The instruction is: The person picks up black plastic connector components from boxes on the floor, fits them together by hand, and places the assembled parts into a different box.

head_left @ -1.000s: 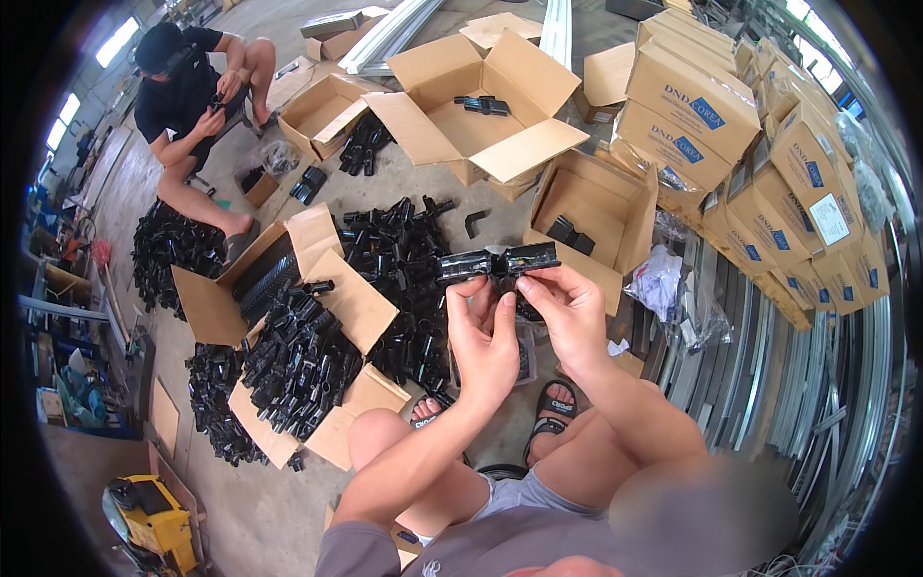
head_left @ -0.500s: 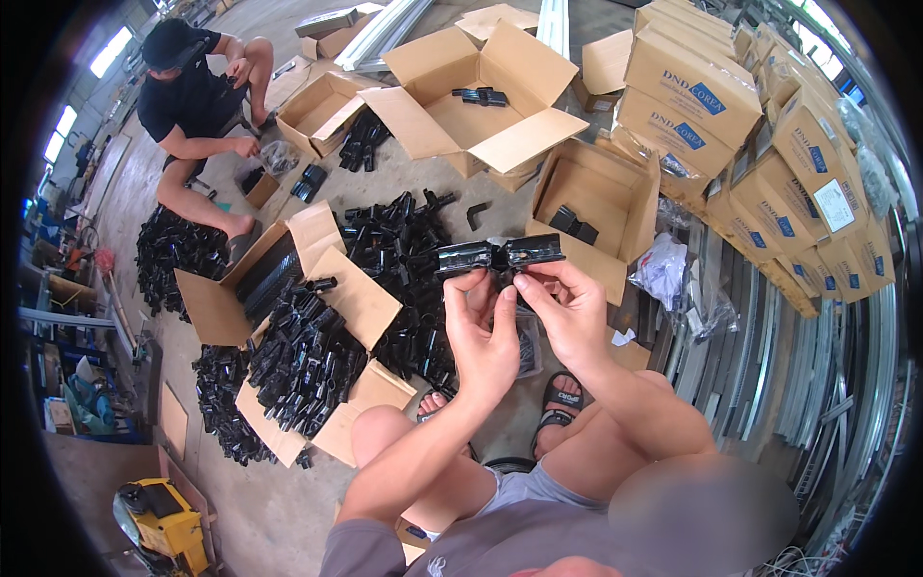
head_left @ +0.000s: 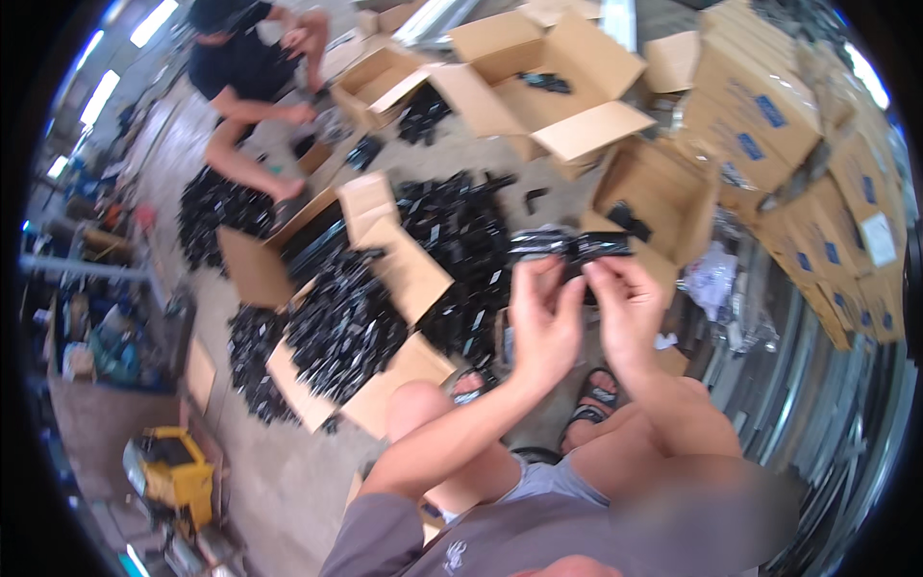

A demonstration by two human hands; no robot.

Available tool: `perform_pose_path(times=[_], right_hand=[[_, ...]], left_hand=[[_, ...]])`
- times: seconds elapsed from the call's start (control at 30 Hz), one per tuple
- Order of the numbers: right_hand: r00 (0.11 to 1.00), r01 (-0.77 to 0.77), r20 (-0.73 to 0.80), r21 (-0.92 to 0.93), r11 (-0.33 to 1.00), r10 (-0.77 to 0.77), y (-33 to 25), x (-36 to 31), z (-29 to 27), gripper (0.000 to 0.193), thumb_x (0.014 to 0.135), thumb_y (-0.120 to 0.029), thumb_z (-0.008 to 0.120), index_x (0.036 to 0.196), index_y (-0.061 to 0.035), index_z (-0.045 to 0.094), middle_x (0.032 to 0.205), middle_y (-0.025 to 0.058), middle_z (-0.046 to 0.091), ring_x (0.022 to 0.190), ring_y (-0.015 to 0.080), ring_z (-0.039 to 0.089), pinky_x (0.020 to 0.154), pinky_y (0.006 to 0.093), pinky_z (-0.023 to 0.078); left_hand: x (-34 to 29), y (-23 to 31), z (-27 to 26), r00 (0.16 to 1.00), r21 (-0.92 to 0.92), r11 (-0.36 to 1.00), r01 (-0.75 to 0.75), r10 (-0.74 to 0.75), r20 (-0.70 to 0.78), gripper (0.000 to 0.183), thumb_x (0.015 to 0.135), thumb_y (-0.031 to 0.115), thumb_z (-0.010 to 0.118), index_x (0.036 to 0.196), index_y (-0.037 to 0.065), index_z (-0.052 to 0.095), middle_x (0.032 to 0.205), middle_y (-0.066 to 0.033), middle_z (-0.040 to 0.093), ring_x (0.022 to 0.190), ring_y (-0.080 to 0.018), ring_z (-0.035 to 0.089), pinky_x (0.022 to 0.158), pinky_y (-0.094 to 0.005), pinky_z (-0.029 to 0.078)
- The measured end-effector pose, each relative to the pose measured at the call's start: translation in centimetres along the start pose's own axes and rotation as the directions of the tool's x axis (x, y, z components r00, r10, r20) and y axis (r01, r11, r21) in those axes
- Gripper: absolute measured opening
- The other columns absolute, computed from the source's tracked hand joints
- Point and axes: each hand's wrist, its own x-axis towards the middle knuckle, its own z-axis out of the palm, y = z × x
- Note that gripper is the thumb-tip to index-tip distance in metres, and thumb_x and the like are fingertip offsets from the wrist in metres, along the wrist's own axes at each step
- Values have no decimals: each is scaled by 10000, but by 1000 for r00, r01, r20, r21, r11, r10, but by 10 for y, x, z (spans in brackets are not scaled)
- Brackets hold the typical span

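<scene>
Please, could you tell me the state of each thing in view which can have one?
Left hand: fingers closed on the black fitting.
Right hand: fingers closed on the same fitting.
Black fitting: held up, details blurred.
Large carton: open, black pieces inside.
Left-hand carton: open, heaped with black pieces.
Stacked cartons: seem closed.
Yellow machine: running or not, cannot tell.
Plastic bag: crumpled.

You count two hands, your left hand (head_left: 546,325) and right hand (head_left: 627,313), on one black fitting (head_left: 606,245), right of one overfull carton (head_left: 415,272). Also right of that carton are one lone elbow (head_left: 531,198) and two sandals (head_left: 587,414); left of it, one yellow machine (head_left: 180,473); beyond it, one co-worker (head_left: 240,67).
</scene>
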Motion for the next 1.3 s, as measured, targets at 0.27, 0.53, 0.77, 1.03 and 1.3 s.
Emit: perform_pose_path(times=[0.27,0.53,0.77,1.03,1.3], right_hand=[[996,73,-45,-132,989,-79,6,0,7,131,860,10,708,981,53,690,923,64,701,813,83,619,736,226,491],[998,54,-27,-27,998,-55,10,5,5,133,866,-16,719,988,34,707,935,69,722,813,84,640,750,226,501],[996,85,1,-30,996,-85,12,2,6,136,861,-11,722,990,31,706,941,71,717,815,85,637,759,229,497],[997,71,-4,15,997,-71,12,1,7,159,860,9,715,1016,38,694,957,80,712,851,99,644,775,240,500],[998,58,-14,34,998,-58,11,2,7,113,871,-8,715,976,29,701,961,76,721,827,83,644,759,227,500]], left_hand=[[2,-2,-7,995,-156,983,100,-100,7,289,928,-80,561,1162,7,415,1176,-157,621,1088,-157,595,917,-273,489],[3,2,-5,993,-92,989,113,-114,-7,283,942,-36,582,1170,10,420,1151,-141,626,1057,-137,593,879,-254,481],[2,3,-9,998,-45,997,61,-61,5,248,940,-77,547,1132,2,412,1203,-192,604,1133,-190,595,959,-285,485],[1,0,-7,999,-45,998,47,-48,-22,253,950,-36,569,1159,-1,430,1123,-147,633,1054,-136,591,877,-247,476],[1,2,-6,999,-11,1000,27,-27,-25,248,950,-43,563,1156,-3,430,1148,-159,628,1071,-142,587,884,-251,475]])
